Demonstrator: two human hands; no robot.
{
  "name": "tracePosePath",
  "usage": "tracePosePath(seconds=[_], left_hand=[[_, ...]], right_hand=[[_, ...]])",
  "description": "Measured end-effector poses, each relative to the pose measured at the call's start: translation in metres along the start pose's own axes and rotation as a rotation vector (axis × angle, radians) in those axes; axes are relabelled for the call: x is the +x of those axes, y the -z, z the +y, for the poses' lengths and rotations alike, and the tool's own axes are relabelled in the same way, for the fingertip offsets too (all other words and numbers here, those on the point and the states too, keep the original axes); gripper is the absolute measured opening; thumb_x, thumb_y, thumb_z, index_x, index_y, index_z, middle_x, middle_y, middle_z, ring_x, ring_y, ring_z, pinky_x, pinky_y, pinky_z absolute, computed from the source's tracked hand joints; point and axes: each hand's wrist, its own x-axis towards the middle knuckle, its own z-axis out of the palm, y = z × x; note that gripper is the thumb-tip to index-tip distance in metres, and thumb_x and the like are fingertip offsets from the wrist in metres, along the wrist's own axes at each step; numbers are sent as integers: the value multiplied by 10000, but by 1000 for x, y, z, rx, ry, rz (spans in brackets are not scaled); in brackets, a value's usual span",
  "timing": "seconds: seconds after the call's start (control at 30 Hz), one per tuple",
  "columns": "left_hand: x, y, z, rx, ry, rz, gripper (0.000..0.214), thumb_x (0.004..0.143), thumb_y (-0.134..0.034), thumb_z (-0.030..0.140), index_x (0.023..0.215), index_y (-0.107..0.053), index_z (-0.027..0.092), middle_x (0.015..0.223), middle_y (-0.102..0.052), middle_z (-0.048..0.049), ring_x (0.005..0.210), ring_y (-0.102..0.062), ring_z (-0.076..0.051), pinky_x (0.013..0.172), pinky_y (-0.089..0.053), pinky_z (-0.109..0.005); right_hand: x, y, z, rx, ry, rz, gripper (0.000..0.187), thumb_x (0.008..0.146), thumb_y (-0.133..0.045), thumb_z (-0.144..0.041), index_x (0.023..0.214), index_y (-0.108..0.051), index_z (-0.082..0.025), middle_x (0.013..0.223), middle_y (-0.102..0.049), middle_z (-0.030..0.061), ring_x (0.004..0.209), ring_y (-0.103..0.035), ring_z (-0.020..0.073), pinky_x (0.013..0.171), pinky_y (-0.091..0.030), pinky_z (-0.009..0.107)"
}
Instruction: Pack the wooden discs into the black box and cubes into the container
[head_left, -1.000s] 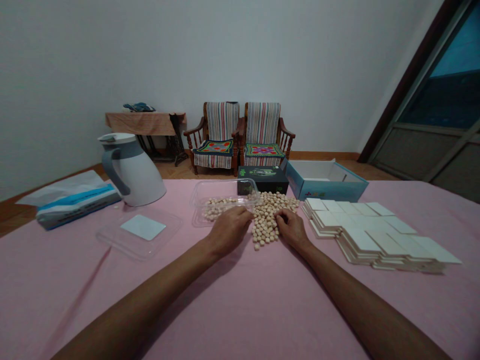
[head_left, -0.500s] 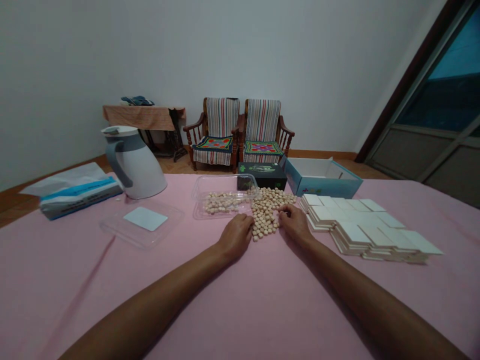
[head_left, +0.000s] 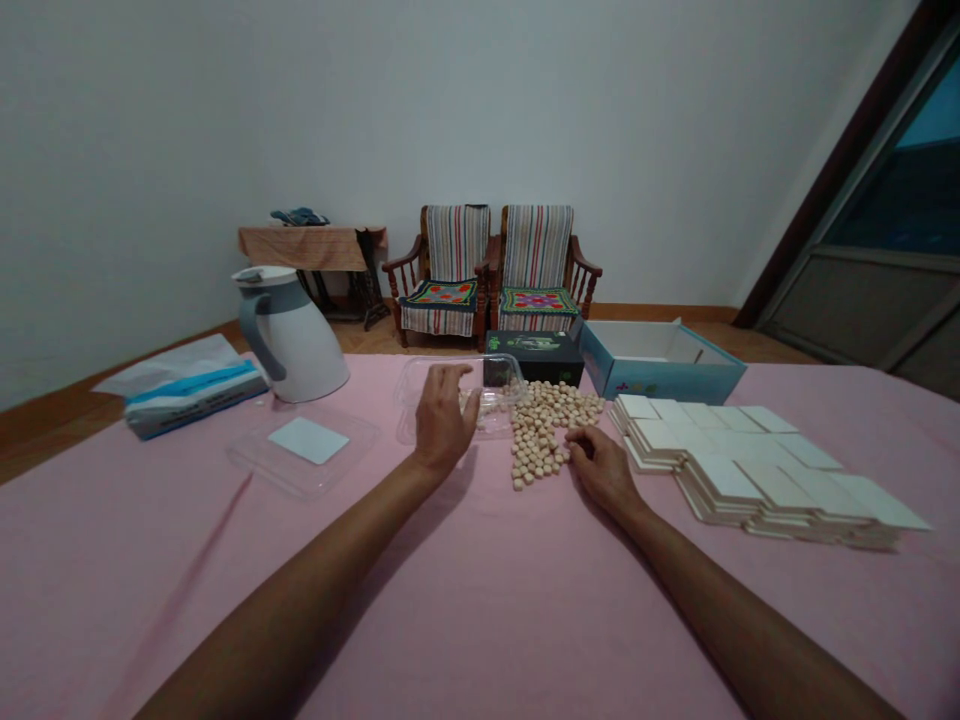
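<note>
My left hand (head_left: pixel 444 420) is raised over the front of a clear plastic container (head_left: pixel 405 385), with its thumb apart from the fingers and nothing visible between them. It hides much of the small pale pieces lying in that container. Just right of it, a pile of small rounded, wood-coloured pieces (head_left: pixel 536 430) spreads over the pink cloth. My right hand (head_left: pixel 602 468) rests at the right edge of this pile, thumb and fingers pinched together. Whether a piece is between its fingertips cannot be made out.
Stacks of pale square tiles (head_left: pixel 727 445) lie on the right. Behind are a black box (head_left: pixel 536 360) and an open light-blue box (head_left: pixel 660 375). To the left are a clear lid (head_left: pixel 300 480) bearing a white label, a white-and-grey jug (head_left: pixel 304 345) and a tissue pack (head_left: pixel 195 400).
My left hand has left the pile's left edge and moved up and left over the container, its fingers opening. My right hand stays beside the pile. The view has shifted slightly.
</note>
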Motion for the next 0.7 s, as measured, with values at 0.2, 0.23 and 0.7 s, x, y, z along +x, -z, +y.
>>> tracePosePath(seconds=[0.2,0.23,0.7], left_hand=[[-66,-11,34,-83,5,-542,94,777,-611,185,834,-536,194,855,-566,-19,774,-540,-165,685,-436,-277],[-73,-13,37,-83,3,-580,127,770,-625,199,856,-532,197,881,-563,-22,791,-539,-168,690,-436,-279],[-60,-8,22,-140,-48,-383,106,833,-518,119,903,-568,181,867,-585,-33,797,-560,-157,735,-452,-279]], right_hand=[[-1,0,3,-2,9,-23,194,738,-459,-252,819,-620,-181,834,-667,55,788,-612,191,748,-468,318],[-1,0,3,-5,13,-26,193,738,-459,-250,819,-619,-182,835,-665,53,787,-610,190,747,-466,317],[0,0,4,-22,45,-46,184,743,-461,-250,811,-620,-188,814,-664,43,774,-609,188,731,-459,308]])
